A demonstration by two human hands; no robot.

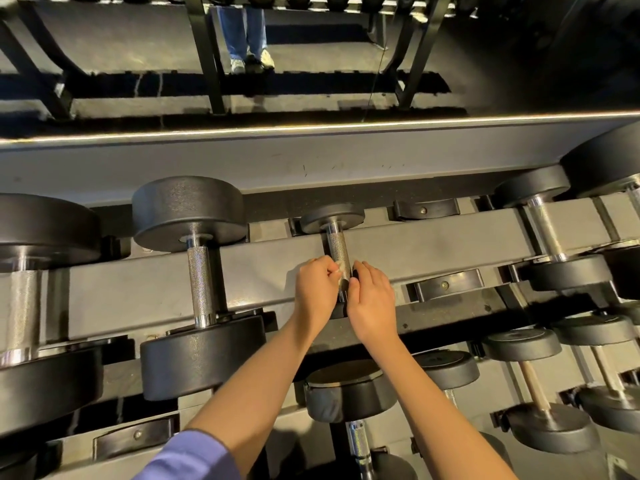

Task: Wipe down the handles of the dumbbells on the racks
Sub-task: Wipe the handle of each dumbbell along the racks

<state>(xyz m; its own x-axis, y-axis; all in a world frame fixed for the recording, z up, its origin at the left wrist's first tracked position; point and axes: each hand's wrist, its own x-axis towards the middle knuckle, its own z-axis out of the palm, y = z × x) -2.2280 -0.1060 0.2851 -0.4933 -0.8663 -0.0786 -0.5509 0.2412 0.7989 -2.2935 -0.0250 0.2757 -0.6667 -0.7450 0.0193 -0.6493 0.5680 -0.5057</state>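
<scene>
Steel, knurled and bright, is what the work centres on: the handle (336,249) of the small dumbbell (332,218) lying in the middle of the upper tier of the rack (433,244), its far head toward the back rail and its near head hidden under the wrists. The left hand (317,289) has its fingers curled, pinching a small pale wipe (338,269) against the near part of the handle. The right hand (372,303) curls in against the opposite side (whether it clasps the bar or only steadies it, I cannot tell).

By my reading, the step in hand is the wiping of this one handle, and only its near end is covered. The next move would call for drawing the wipe along toward the far head and round the bar, with firm pressure, since knurling catches thin paper.

Just left sits a larger dumbbell (201,282), and further right another (543,226), with a black saddle (445,284) between. A lower tier carries more, one (349,389) directly beneath the forearms. A blue sleeve (194,455) shows at the bottom edge. Beyond the rack are dark frames and someone's jeans-clad legs (244,32).
</scene>
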